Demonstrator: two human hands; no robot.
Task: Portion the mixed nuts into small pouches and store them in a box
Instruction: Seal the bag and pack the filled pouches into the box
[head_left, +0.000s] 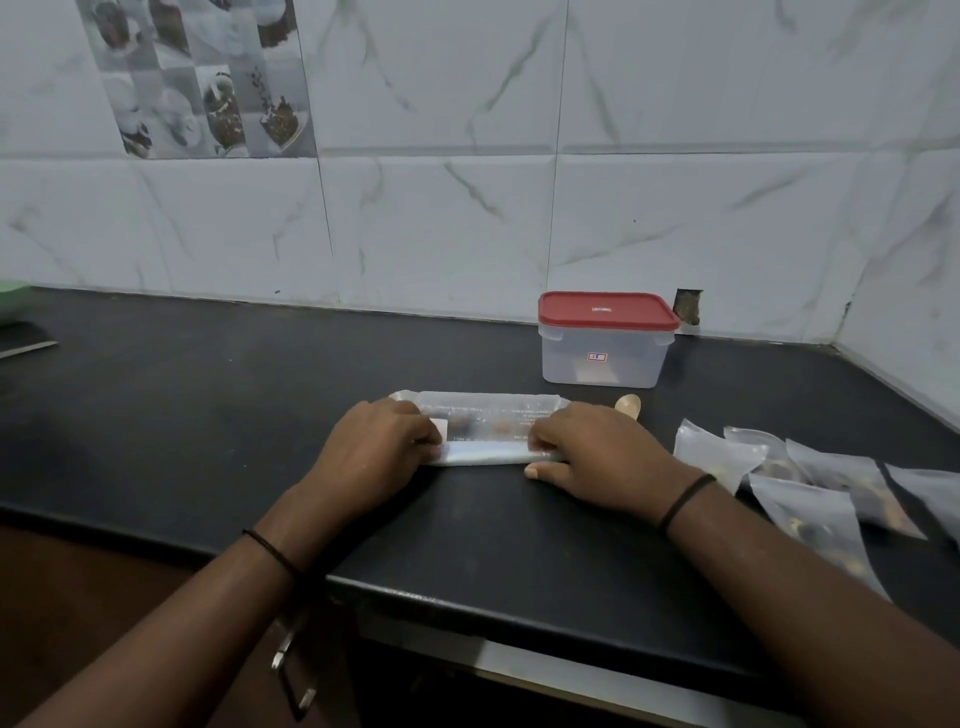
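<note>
A clear plastic nut bag (483, 426), nearly flat, lies on the black counter (208, 415) with its near edge rolled up. My left hand (379, 447) grips the roll's left end and my right hand (592, 452) grips its right end, fingers curled over the fold. A few nuts show through the plastic. Several small filled pouches (810, 483) lie in a loose pile to the right. The clear box with a red lid (605, 340) stands shut behind the bag, near the wall.
A small wooden spoon (628, 405) lies just beyond my right hand. The tiled wall runs behind and turns a corner at the right. A green object (13, 301) and a metal blade (26, 349) sit at the far left. The counter's front edge is close below my wrists.
</note>
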